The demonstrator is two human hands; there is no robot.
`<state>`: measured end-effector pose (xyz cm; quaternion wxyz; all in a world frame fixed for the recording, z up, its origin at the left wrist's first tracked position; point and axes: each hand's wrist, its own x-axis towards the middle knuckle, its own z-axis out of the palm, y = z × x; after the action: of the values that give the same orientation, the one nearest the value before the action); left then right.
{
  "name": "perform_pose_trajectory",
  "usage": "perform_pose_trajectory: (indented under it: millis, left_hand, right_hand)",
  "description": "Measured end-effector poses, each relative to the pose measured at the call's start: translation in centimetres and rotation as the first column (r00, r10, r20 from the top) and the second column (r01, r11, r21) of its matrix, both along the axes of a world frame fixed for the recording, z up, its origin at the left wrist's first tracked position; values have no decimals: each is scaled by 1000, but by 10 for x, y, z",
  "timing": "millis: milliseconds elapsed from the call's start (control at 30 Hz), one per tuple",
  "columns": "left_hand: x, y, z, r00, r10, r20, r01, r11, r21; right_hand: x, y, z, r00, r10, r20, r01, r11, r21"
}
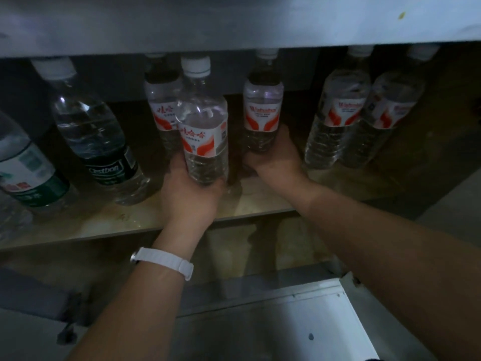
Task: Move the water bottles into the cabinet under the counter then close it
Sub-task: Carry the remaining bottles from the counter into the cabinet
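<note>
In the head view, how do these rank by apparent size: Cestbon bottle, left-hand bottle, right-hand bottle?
1. Cestbon bottle
2. left-hand bottle
3. right-hand bottle, though it may only sit farther back; their red labels look similar.

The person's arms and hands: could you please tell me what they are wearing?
The left forearm and right forearm are bare, without sleeves or gloves. The left hand has a white fabric-looking watch strap round its wrist, with a small silvery case at one edge. The right hand and its wrist wear nothing visible. Fingers are mostly hidden, so rings cannot be judged.
</note>
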<state>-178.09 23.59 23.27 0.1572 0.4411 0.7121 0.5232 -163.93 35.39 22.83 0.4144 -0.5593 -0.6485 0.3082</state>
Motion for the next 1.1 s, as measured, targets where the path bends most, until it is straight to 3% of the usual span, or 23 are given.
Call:
perform_pose_trajectory:
  millis: [600,1100]
  left_hand:
    - [48,68,-2,984,96,-148,-96,995,6]
    - [55,65,-5,976,83,-204,-92,995,-36]
  right_hand:
    - [48,-4,7,991,87,-99,-68,981,180]
    - [51,-4,14,977,185,-103,-162,966,203]
